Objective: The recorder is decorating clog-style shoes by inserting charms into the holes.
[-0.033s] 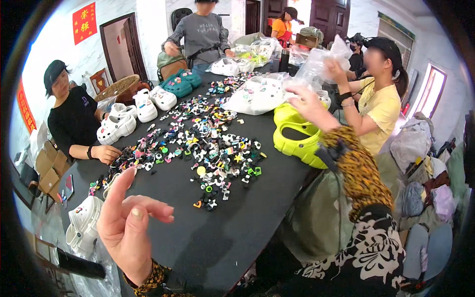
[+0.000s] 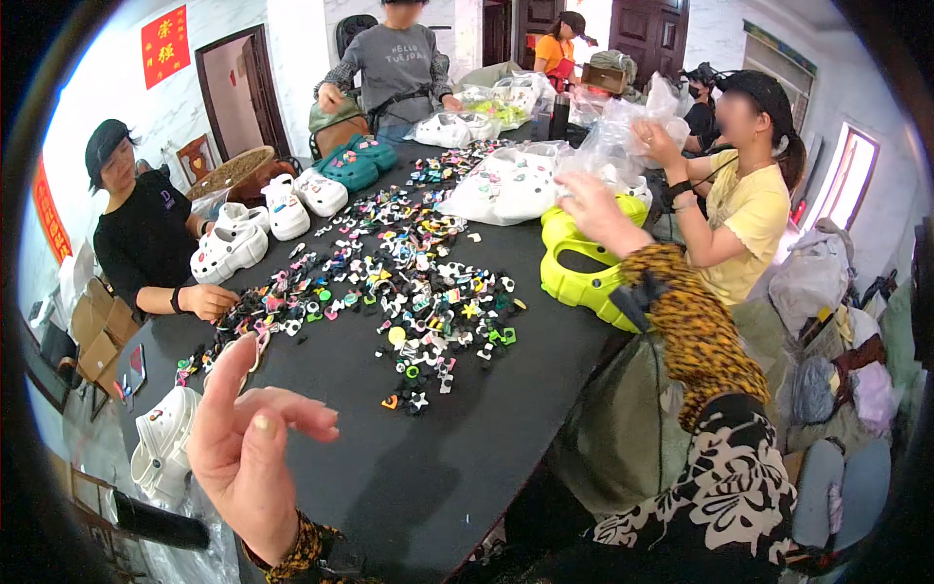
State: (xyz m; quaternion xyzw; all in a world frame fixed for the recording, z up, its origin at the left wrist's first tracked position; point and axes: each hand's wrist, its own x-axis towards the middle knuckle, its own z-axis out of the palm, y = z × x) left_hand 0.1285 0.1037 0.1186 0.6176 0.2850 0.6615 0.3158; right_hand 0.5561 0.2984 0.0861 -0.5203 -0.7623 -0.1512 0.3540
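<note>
My left hand [image 2: 255, 457] is raised over the near left part of the black table [image 2: 428, 496], index finger up, the other fingers loosely bent and apart, nothing in it. My right hand [image 2: 601, 216] reaches out over a pair of lime-green clogs [image 2: 576, 277] at the table's right edge. Its fingers stretch left with nothing visible in them; whether the palm touches the clogs cannot be made out. Beyond the fingertips lie white clogs in a clear bag [image 2: 508, 185]. A wide heap of small colourful shoe charms [image 2: 418, 311] spreads across the middle.
White clogs [image 2: 230, 251] and teal clogs [image 2: 355, 165] stand along the far left edge. Another white clog [image 2: 165, 443] lies near left. A co-worker's hand [image 2: 206, 302] touches the charms; at right a person in yellow handles a plastic bag [image 2: 632, 127]. Others work farther back.
My right hand has shifted slightly left over the lime-green clogs. The plastic bag held by the person in yellow has sunk a little. My left hand stays almost where it was.
</note>
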